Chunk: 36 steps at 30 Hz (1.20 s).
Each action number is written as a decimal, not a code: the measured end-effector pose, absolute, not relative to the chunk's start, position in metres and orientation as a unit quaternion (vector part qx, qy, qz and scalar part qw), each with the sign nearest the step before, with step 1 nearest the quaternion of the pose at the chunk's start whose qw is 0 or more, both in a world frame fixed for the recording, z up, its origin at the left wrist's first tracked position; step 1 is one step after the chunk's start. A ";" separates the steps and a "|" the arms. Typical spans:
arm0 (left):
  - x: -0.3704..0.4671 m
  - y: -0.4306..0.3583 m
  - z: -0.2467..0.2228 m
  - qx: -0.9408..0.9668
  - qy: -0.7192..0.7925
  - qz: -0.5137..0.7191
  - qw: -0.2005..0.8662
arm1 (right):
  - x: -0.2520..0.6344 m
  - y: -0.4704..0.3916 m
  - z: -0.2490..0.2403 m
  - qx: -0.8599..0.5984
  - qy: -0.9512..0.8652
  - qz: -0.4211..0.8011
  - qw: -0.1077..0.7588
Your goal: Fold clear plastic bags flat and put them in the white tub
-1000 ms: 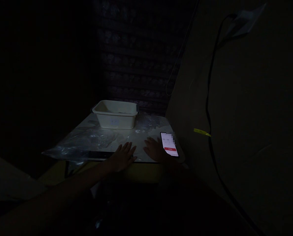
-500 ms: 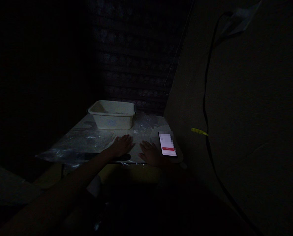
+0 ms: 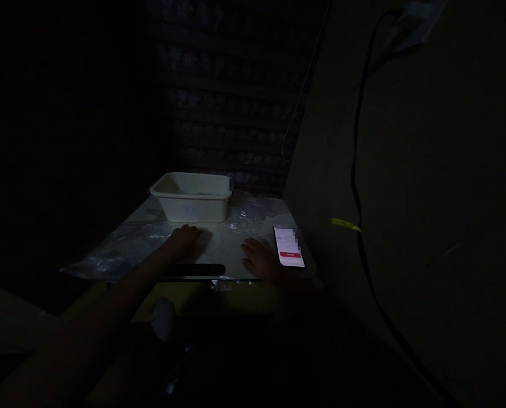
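Observation:
My left hand [image 3: 187,241] is over the left half of the small table [image 3: 231,263], in front of a cream plastic basin [image 3: 195,209]. Its fingers are smeared by motion, so their pose is unclear. My right hand [image 3: 259,258] rests flat on the tabletop near the front edge, fingers apart and holding nothing. Just right of it lies a phone [image 3: 289,246] with a lit screen showing a red button.
Clear plastic film [image 3: 129,249] covers parts of the tabletop. A dark slot [image 3: 197,270] runs along the front edge. On the right wall hangs a black cable [image 3: 354,170] with a yellow tie [image 3: 346,224]. The room is very dark.
My left hand has moved left, away from my right hand, uncovering more of the dark slot. My right hand has stayed almost in place beside the phone.

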<state>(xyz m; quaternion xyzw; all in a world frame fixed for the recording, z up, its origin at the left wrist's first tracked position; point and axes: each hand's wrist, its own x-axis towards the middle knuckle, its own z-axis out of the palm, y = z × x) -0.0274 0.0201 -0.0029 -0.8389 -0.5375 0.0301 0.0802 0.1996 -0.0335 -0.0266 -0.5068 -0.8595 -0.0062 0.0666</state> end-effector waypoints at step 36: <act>-0.021 0.023 -0.005 -0.850 -0.515 -0.108 0.034 | 0.171 -0.047 -0.026 -0.401 -0.913 0.007 0.075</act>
